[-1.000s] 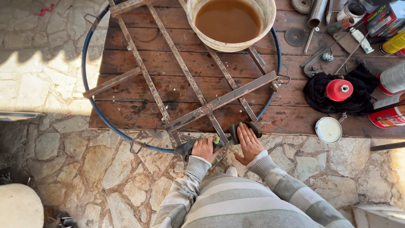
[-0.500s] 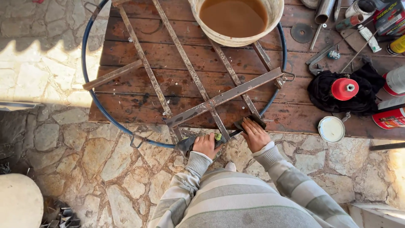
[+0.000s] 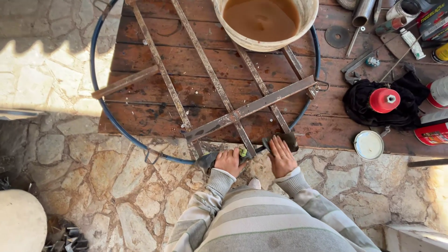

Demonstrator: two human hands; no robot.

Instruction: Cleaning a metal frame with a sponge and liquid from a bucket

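Note:
A round metal frame with a blue hoop [image 3: 99, 105] and rusty crossbars [image 3: 249, 108] lies on a dark wooden platform [image 3: 149, 59], its near edge hanging over stone paving. My left hand [image 3: 229, 161] is closed around a dark tool with a green part [image 3: 243, 152] at the hoop's near edge. My right hand [image 3: 281, 156] lies flat, fingers together, pressing a dark pad [image 3: 288, 139] against the near end of a crossbar. Both sleeves are grey striped.
A pale bucket of brown liquid [image 3: 261, 18] stands on the frame's far side. To the right lie a black cloth with a red cap [image 3: 384, 100], a white lid [image 3: 368, 144], spray cans [image 3: 434, 133], pipes and tools. Stone paving [image 3: 116, 186] surrounds me.
The view has shifted slightly. My right hand has slid a little along the crossbar end with the pad; my left hand stays closed on the tool.

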